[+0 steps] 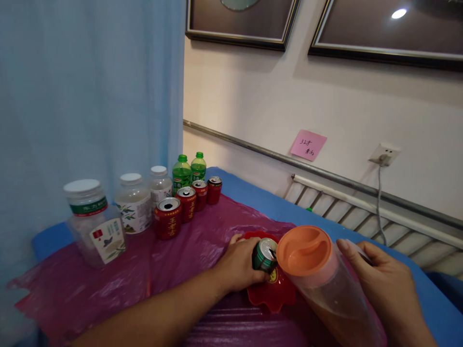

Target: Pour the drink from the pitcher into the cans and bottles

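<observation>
My left hand (243,265) is wrapped round a dark green drink can (263,262), whose opened silver top faces up. The can is over a red scalloped plate (269,299) with a yellow mark in its middle; whether it rests on the plate I cannot tell. With my right hand (387,284) I grip the handle of a clear plastic pitcher (343,308) with an orange lid (306,250). Brownish liquid shows inside the pitcher, which is tilted to the left. Its lid edge comes right up to the can's top.
Several opened red cans (168,219) form a row on the purple plastic sheet (202,250). Behind them are green-capped bottles (182,174) and white-lidded jars (133,205). A blue curtain (90,96) hangs at left. Beyond the blue surface (249,190) are a rail (253,148) and a radiator (336,212).
</observation>
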`<state>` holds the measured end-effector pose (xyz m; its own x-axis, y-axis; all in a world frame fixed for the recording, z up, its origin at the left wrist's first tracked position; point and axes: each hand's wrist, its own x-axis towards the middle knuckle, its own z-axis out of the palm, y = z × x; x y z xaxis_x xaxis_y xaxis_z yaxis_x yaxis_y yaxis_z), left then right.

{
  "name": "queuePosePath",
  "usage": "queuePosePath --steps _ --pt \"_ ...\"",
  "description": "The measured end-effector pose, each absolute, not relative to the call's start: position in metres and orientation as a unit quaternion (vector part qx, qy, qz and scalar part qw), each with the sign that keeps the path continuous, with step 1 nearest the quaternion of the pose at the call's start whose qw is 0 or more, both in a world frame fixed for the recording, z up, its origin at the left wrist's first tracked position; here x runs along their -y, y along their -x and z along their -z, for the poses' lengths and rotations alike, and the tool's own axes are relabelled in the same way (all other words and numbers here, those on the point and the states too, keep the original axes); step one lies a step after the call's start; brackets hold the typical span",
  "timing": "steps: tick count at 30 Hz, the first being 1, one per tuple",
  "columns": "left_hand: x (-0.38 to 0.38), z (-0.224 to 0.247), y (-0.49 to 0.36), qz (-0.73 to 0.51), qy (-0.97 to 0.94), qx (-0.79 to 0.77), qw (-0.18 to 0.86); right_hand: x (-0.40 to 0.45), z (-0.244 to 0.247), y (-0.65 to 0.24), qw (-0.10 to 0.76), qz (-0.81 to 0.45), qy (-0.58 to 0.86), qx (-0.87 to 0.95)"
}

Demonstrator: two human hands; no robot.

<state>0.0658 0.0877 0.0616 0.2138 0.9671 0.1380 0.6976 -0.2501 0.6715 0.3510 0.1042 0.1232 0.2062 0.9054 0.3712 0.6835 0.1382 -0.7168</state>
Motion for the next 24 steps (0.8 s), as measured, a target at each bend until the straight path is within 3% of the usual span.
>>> queuePosePath --steps 24 --pt "-0.0873 -0.0605 -0.0669 -0.273 -0.741 -0.565 0.238 -0.1047 -0.1247 -0.3524 0.429 -0.101 0.647 0.623"
